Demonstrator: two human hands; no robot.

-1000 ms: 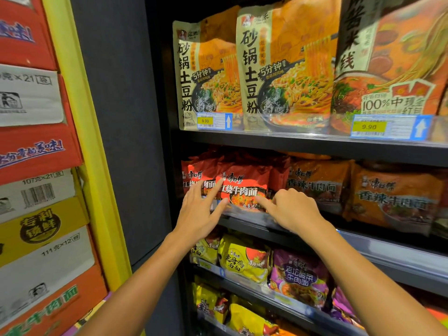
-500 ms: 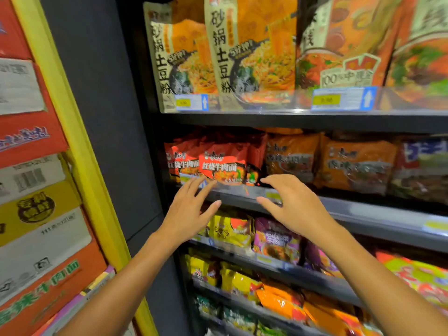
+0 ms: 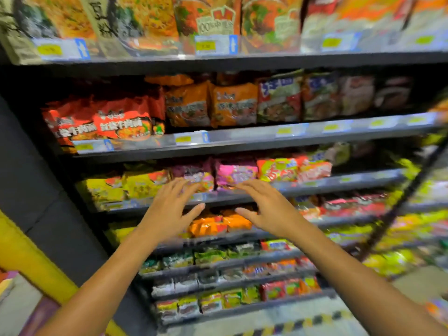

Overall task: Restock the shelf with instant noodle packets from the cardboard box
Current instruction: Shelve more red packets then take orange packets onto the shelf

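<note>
Just one view here, a wide-angle cam on the person's head, pointed forward and tilted down at a store shelf unit (image 3: 254,139) from close up. Both forearms reach in from the bottom edge, left hand (image 3: 167,209) and right hand (image 3: 269,209) out in front near the middle of the picture. The shelf rows run from the top edge down to the floor (image 3: 278,318) at the bottom right. Edges bend and the whole picture's blurry, worst at the far right. No second view to share anything.
</note>
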